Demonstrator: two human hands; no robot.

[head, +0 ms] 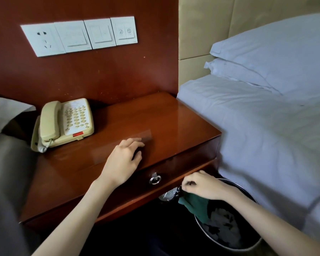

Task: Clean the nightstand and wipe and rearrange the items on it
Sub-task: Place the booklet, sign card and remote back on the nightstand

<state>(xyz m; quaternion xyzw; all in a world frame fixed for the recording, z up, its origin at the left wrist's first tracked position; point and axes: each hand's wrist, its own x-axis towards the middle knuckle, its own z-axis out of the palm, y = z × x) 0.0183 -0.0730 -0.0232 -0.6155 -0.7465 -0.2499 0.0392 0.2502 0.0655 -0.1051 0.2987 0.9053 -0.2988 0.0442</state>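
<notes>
On counter (164, 117) near front edge, left hand (125, 159) resting, fingers loosely bent, holding nothing. Right hand (201, 185) pinching green cloth (194, 206) over waste bin (248, 226) beside bed (266, 135). Telephone (63, 122) sitting at counter's back left.

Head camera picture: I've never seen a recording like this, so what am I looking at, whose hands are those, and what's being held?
There is no machine here. A person wears one wide-angle camera on the head, looking forward and down, so the two bare arms reaching in from below are their own. The left hand rests with relaxed fingers on the glossy wooden nightstand, holding nothing I can make out. A cream telephone sits on the left of that top. The right hand is lower, in front of the nightstand, gripping a green cloth over a black waste bin. A bed with white pillows lies to the right.
</notes>
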